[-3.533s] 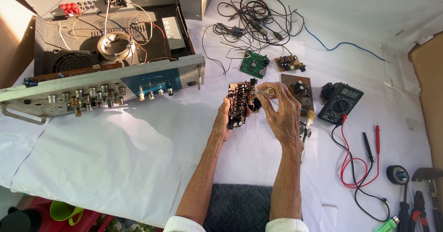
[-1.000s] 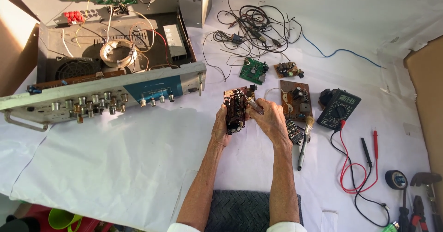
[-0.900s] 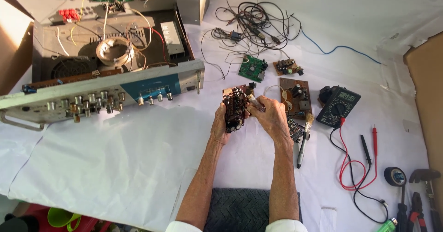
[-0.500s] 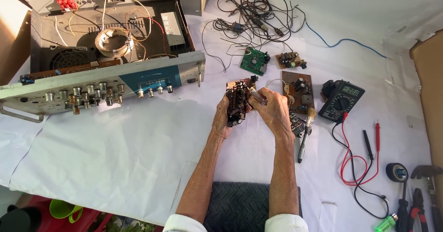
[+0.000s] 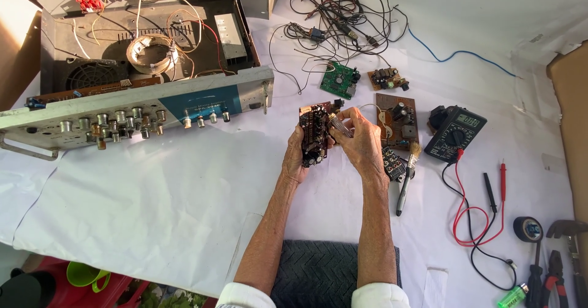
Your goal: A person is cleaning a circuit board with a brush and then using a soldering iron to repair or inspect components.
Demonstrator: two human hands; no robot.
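My left hand (image 5: 295,156) grips a dark brown circuit board (image 5: 313,133) studded with small components, holding it upright above the white sheet (image 5: 153,204). My right hand (image 5: 360,144) is against the board's right edge, with its fingers pinched on a small clear cylindrical part (image 5: 339,125). Both forearms reach up from the bottom of the view.
An opened amplifier chassis (image 5: 147,44) with its knobbed front panel (image 5: 135,115) lies at the left. Behind the hands are tangled wires (image 5: 343,20), a green board (image 5: 339,80) and brown boards (image 5: 397,119). A multimeter (image 5: 456,133) with probe leads, a brush (image 5: 409,170), tape and pliers lie to the right.
My hands and the board stay in nearly the same place; the right fingers shift slightly along the board's edge. The view drifts a little.
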